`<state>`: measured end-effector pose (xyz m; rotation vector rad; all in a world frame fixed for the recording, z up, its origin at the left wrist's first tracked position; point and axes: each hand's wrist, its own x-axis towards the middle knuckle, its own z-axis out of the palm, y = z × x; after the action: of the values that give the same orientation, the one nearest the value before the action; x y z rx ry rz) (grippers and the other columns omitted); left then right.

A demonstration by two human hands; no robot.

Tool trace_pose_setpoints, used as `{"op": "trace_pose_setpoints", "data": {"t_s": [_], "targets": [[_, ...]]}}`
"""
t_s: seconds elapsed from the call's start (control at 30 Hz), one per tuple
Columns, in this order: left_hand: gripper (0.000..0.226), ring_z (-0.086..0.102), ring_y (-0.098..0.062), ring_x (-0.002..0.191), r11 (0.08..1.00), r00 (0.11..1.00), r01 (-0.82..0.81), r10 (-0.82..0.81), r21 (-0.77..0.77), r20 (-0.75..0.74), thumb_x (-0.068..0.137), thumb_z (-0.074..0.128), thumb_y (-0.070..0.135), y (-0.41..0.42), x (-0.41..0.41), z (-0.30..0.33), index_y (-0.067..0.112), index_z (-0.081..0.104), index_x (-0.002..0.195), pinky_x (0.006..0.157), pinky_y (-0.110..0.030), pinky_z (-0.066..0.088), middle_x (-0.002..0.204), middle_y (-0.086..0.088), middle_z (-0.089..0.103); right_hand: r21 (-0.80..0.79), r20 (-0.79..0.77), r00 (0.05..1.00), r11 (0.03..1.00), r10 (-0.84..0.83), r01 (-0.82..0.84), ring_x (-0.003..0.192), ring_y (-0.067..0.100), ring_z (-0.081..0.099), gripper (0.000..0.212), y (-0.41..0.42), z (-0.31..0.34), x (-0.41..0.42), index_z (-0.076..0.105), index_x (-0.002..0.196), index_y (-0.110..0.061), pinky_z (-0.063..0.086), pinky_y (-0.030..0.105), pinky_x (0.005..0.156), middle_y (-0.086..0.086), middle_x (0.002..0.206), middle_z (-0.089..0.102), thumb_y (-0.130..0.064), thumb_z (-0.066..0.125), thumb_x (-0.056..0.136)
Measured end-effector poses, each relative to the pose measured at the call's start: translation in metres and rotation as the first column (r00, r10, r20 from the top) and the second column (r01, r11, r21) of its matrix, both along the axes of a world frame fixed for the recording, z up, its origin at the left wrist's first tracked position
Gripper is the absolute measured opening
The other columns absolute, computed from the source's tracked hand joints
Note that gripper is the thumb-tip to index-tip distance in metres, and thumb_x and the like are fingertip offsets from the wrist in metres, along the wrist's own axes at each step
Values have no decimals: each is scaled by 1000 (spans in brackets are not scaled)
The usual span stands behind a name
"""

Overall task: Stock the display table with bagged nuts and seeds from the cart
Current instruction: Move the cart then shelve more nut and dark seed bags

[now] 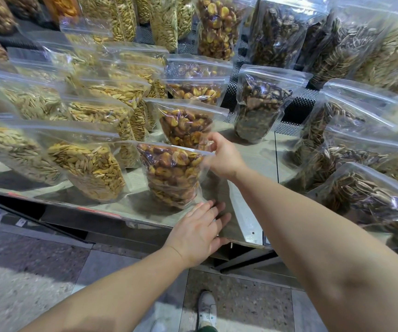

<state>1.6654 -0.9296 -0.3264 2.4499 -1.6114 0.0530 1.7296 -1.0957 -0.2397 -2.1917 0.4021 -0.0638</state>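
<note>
Two hands are working — right hand [224, 156] fingers pinching the nut bag [171, 173] top corner, left hand [200, 233] fingers spread flat on the worktop [245, 226] below it. Slippery, floppy film — grip the seal.

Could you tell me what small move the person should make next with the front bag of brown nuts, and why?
Probably let go. The right hand pinches the top corner of the front bag of brown nuts, which already stands upright near the display table edge, in line with the bags behind; the left hand lies flat beside its base.
</note>
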Motion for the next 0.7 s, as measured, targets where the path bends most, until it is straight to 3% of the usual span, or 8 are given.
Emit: {"op": "trace_pose_setpoints", "data": {"t_s": [0.1,0.17,0.3,0.4,0.57,0.7], "targets": [[58,63,-28,122,999,996,-2,7,52,-89,84,43,53,-1,0,7,18,71,122,103,-43,47,130,-5,67,46,-29,999,998,-39,40,94,19,59,72,-1,1,-11,48,135,-18,53,40,89,4,110,58,-21,84,73],[58,61,-30,124,998,988,-11,21,65,-154,84,46,52,-1,0,12,17,70,123,104,-46,46,131,-7,66,40,-32,994,993,-109,110,95,18,58,71,-3,4,-23,47,137,-18,53,38,90,4,111,56,-22,84,75],[58,31,-26,147,999,964,-31,36,25,-262,95,56,47,1,-1,22,18,51,145,123,-39,22,156,-6,42,36,-95,977,980,-193,197,92,17,58,56,-5,14,-62,53,131,-18,48,26,71,6,113,60,-22,79,82],[58,26,-24,147,999,970,-34,36,16,-239,97,55,46,1,-1,26,17,48,146,122,-37,18,156,-4,39,-17,-120,965,972,-234,234,91,18,59,54,-5,21,-98,53,133,-20,47,23,65,6,119,60,-24,76,85],[60,22,-25,150,995,967,-35,58,95,-249,98,53,46,1,-2,28,19,41,150,123,-36,13,162,-3,31,-128,-152,942,951,-298,280,108,15,57,57,6,28,-161,52,139,-22,46,31,98,4,131,59,-28,73,86],[58,28,-27,146,978,978,-52,91,202,-190,98,51,48,-7,-10,43,18,43,147,121,-37,20,158,-6,35,-244,-203,938,942,-282,231,126,17,54,58,11,28,-206,49,143,-23,39,27,103,2,140,55,-32,69,89]]}}
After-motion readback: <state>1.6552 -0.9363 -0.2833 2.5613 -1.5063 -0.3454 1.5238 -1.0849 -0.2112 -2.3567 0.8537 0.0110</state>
